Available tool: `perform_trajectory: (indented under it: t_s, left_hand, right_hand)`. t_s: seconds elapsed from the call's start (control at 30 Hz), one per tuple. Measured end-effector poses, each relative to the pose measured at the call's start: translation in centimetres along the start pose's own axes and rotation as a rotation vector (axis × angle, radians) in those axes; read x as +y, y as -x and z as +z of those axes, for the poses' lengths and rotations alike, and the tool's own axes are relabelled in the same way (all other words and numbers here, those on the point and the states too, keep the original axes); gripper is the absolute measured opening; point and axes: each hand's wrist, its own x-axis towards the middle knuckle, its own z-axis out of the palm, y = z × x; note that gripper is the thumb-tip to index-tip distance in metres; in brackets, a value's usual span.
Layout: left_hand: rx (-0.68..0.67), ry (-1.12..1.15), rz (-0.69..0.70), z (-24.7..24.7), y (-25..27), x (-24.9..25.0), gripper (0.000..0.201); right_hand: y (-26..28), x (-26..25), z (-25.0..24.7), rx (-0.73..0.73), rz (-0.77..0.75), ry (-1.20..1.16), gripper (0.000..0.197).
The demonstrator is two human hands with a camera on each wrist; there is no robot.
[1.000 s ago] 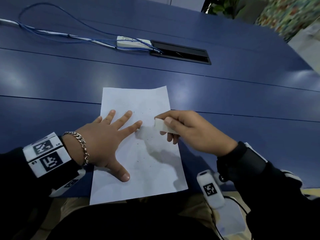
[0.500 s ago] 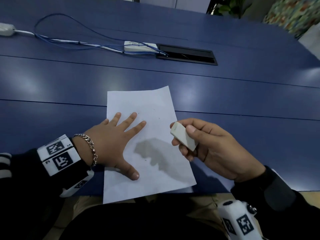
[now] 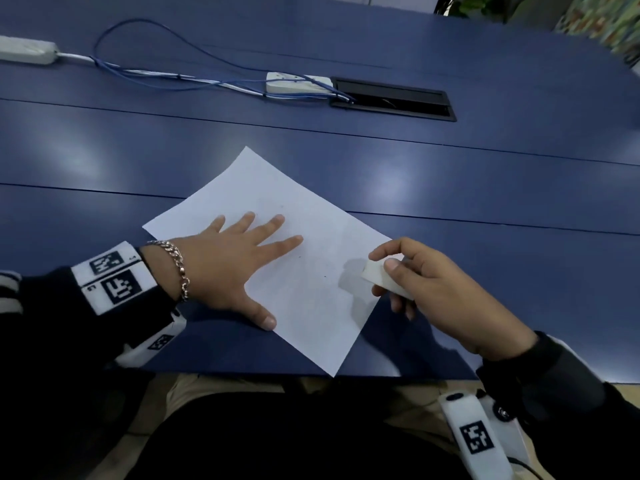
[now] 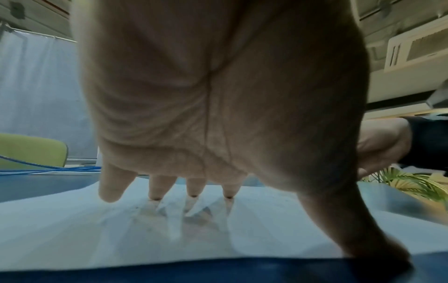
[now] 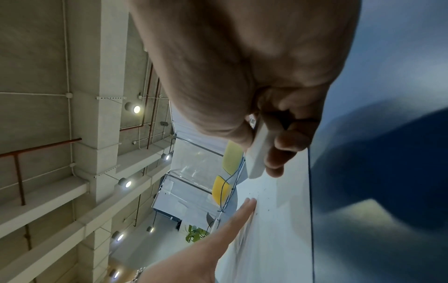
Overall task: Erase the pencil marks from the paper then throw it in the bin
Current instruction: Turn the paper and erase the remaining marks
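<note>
A white sheet of paper (image 3: 304,271) lies turned like a diamond on the blue table (image 3: 485,188), one corner reaching the near edge. A few small dark specks show on it. My left hand (image 3: 239,265) lies flat on the paper with fingers spread, pressing it down; the left wrist view shows the fingertips (image 4: 191,191) touching the paper (image 4: 266,229). My right hand (image 3: 426,289) pinches a white eraser (image 3: 377,277) between thumb and fingers, above the paper's right corner. In the right wrist view the eraser (image 5: 257,153) hangs just off the paper (image 5: 271,220).
Two white power strips (image 3: 298,81) (image 3: 27,51) and blue cables (image 3: 173,74) lie at the back of the table beside a black cable hatch (image 3: 391,98). A plant (image 3: 481,5) stands beyond the far edge. No bin is in view.
The paper has turned counter-clockwise under my left hand, from nearly straight to diamond-wise. My right hand with the eraser came off the sheet's middle to its right corner.
</note>
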Motion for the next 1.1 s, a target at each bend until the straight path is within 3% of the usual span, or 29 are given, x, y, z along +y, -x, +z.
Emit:
perform_trajectory:
  t_s: [0.27, 0.4, 0.6, 0.83, 1.03, 1.1]
  left_hand:
    - [0.131, -0.141, -0.136, 0.5, 1.5, 2.5, 0.122]
    - [0.197, -0.099, -0.070, -1.0, 0.6, 2.8, 0.125]
    - [0.061, 0.026, 0.085, -1.3, -2.7, 2.6, 0.137]
    - [-0.004, 0.047, 0.019, -0.9, -3.6, 2.8, 0.143]
    - [-0.013, 0.048, 0.004, -0.9, -3.5, 2.9, 0.142]
    - [-0.012, 0.048, 0.004, -0.9, -3.5, 2.9, 0.143]
  right_hand:
    - [0.5, 0.5, -0.1, -0.014, 0.039, 0.289, 0.014]
    - [0.3, 0.1, 0.1, 0.021, -0.036, 0.524, 0.022]
    - [-2.3, -1.6, -0.2, 0.014, -0.149, 0.651, 0.032]
    - [-4.4, -1.7, 1.6, -0.016, -0.182, 0.726, 0.024]
    - [-3.2, -2.0, 2.8, -0.187, -0.360, 0.844, 0.032]
    - [-4.1, -2.1, 2.3, -0.141, -0.330, 0.866, 0.036]
